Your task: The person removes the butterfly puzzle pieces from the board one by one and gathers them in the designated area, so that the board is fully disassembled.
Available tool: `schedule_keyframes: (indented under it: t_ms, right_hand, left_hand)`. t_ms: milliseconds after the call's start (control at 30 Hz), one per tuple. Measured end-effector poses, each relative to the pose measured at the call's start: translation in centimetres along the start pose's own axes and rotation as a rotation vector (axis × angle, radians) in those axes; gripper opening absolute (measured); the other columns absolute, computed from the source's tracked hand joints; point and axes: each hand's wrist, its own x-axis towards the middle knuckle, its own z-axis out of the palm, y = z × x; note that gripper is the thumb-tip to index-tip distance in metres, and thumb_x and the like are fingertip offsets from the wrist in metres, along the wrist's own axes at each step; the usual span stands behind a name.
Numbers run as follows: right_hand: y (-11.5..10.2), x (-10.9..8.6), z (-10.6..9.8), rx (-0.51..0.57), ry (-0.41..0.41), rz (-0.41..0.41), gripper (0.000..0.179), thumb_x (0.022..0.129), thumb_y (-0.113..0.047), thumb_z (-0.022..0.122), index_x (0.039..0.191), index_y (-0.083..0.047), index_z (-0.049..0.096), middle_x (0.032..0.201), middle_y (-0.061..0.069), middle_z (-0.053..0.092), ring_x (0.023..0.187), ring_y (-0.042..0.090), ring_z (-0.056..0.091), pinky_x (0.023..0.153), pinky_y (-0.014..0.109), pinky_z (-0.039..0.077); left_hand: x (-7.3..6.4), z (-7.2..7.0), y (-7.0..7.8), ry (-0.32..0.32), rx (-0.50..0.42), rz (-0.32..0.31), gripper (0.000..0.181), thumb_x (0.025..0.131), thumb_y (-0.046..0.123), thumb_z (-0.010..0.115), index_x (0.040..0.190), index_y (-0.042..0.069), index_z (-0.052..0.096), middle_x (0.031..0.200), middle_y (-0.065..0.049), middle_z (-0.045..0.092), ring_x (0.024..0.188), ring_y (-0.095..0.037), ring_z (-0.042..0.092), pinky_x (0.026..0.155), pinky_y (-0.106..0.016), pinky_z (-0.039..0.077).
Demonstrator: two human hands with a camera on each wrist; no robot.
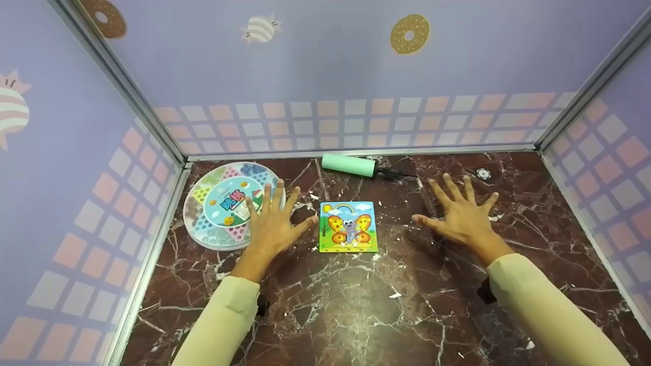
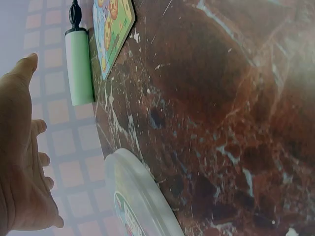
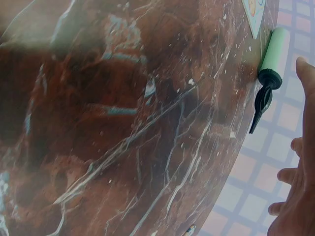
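Note:
My left hand (image 1: 275, 222) is held over the marble surface with its fingers spread, overlapping the right edge of a round game box (image 1: 196, 216) in the head view. To the other side, my right hand (image 1: 464, 216) hovers with fingers spread and holds nothing. Between the hands lies a square butterfly picture puzzle (image 1: 349, 226); the left thumb comes close to its left edge in the head view. Behind the puzzle a mint-green hand pump (image 1: 348, 165) with a black nozzle lies on its side, seen also in both wrist views.
A small round black-and-white disc (image 1: 483, 174) lies at the back right. Purple panels with a tile print, the back wall (image 1: 325, 61) among them, enclose the dark marble surface (image 1: 356, 315) at the back and both sides. White flecks are scattered around the puzzle.

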Motion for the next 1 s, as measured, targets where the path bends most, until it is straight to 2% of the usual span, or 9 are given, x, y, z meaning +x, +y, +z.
schedule_keyframes:
  t_ms: [133, 233, 400, 667, 1000]
  right_hand:
    - [-1.0, 0.5, 0.1, -0.005, 0.002, -0.016, 0.112, 0.093, -0.096, 0.044, 0.180, -0.033, 0.011, 0.188, 0.005, -0.001, 0.171, 0.050, -0.013, 0.111, 0.093, -0.023]
    - [-1.8, 0.9, 0.2, -0.011, 0.003, -0.033, 0.112, 0.093, -0.096, 0.043, 0.180, -0.034, 0.011, 0.188, 0.006, 0.003, 0.171, 0.050, -0.011, 0.112, 0.093, -0.022]
    - [-2.9, 1.3, 0.4, -0.013, 0.002, -0.056, 0.113, 0.092, -0.097, 0.043, 0.180, -0.033, 0.011, 0.188, 0.007, 0.006, 0.172, 0.048, -0.008, 0.113, 0.094, -0.019]
    - [-4.6, 2.1, 0.5, -0.014, 0.010, -0.087, 0.113, 0.092, -0.097, 0.044, 0.180, -0.031, 0.014, 0.188, 0.007, 0.008, 0.173, 0.046, -0.003, 0.113, 0.092, -0.021]
    - [-6.7, 2.8, 0.9, 0.002, 0.036, -0.139, 0.109, 0.093, -0.092, 0.052, 0.179, -0.031, 0.022, 0.186, 0.009, 0.020, 0.173, 0.047, 0.009, 0.119, 0.094, -0.009]
  left_hand:
    - [-0.1, 0.2, 0.4, 0.010, 0.017, 0.018, 0.098, 0.100, 0.088, 0.042, 0.179, 0.036, 0.016, 0.188, -0.008, 0.000, 0.175, -0.040, -0.004, 0.133, -0.080, -0.006]
    - [-0.1, 0.4, 0.7, 0.017, 0.028, 0.023, 0.099, 0.098, 0.090, 0.042, 0.178, 0.037, 0.017, 0.188, -0.009, 0.004, 0.175, -0.040, -0.001, 0.133, -0.079, -0.007]
    - [-0.1, 0.9, 1.3, -0.001, 0.015, 0.032, 0.100, 0.098, 0.091, 0.042, 0.178, 0.038, 0.017, 0.188, -0.008, 0.002, 0.174, -0.039, -0.007, 0.131, -0.077, -0.016]
    - [0.1, 1.9, 2.4, -0.005, 0.009, 0.049, 0.100, 0.097, 0.088, 0.051, 0.178, 0.036, 0.021, 0.188, -0.006, 0.002, 0.175, -0.036, -0.007, 0.135, -0.076, -0.008]
    - [0.0, 3.3, 3.2, -0.016, 0.023, 0.083, 0.102, 0.095, 0.086, 0.057, 0.177, 0.033, 0.029, 0.188, -0.010, 0.008, 0.175, -0.041, 0.005, 0.136, -0.076, 0.000]
